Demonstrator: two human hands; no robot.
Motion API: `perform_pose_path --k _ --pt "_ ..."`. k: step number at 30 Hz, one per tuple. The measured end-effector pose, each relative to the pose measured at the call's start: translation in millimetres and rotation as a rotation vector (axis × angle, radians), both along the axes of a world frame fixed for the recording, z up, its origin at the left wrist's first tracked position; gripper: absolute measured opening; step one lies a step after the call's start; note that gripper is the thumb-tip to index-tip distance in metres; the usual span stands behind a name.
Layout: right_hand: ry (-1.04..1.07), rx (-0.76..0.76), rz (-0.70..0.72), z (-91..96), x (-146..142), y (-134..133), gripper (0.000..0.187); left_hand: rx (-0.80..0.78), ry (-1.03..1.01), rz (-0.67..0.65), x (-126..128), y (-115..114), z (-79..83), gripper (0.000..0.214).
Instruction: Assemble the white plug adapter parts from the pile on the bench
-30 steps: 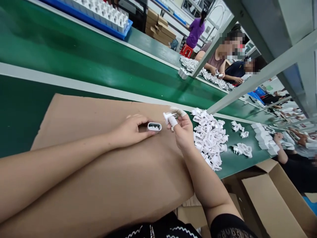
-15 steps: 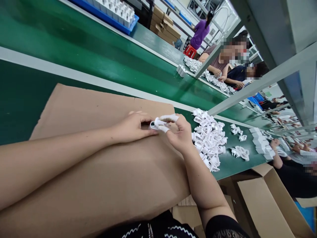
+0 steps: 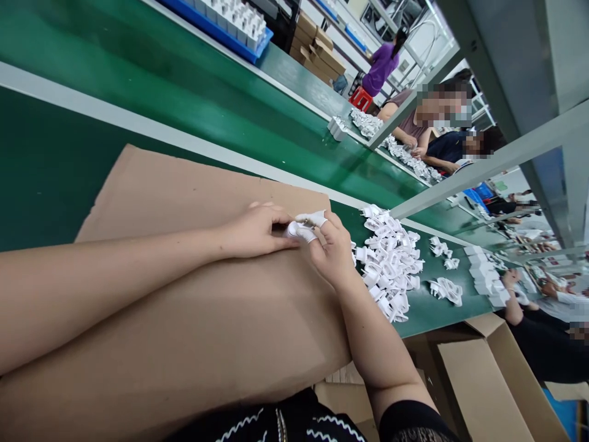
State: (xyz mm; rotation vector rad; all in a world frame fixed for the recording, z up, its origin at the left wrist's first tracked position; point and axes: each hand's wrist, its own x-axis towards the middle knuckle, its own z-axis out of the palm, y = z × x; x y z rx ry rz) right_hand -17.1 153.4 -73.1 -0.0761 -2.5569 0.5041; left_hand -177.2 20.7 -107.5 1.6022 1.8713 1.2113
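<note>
A small white plug piece (image 3: 292, 229) is held between my two hands, just above the cardboard sheet. My left hand (image 3: 257, 229) pinches its left end with thumb and fingers. From the other side, my right hand (image 3: 335, 248) grips it, with white finger covers on the thumb and forefinger. Those fingers hide most of the piece. Right beside my right hand lies a heap of white plug pieces (image 3: 391, 261), some with metal pins showing.
The cardboard sheet (image 3: 197, 344) covers the green bench. A few loose plug pieces (image 3: 445, 291) and stacked white blocks (image 3: 483, 273) lie to the right. An open carton (image 3: 478, 374) stands below. A metal post (image 3: 483, 162) slants across; co-workers sit beyond the green conveyor (image 3: 207, 116).
The plug piece has turned, so its dark open end and metal pins no longer show. My right fingers have closed further over it. The whole view has shifted slightly.
</note>
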Motion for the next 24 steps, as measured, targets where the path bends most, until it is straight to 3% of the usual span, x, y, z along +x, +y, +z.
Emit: perform_pose_path --k 8,15,20,24 --pt "-0.020 0.130 0.002 0.8 -2.5 0.2 0.034 -0.008 0.014 -0.006 0.8 -1.0 4.1 0.034" --pt "-0.133 0.141 -0.074 3.4 -3.6 -4.5 0.036 -0.012 0.018 -0.021 0.2 -1.2 5.7 0.035" --pt "-0.108 0.045 -0.119 1.0 -3.1 -4.3 0.032 -0.018 0.026 0.021 0.1 -0.4 1.2 0.036" --pt "-0.074 -0.096 -0.126 -3.7 -2.3 -5.6 0.045 0.004 0.008 0.021 0.6 -0.6 -1.8 0.040"
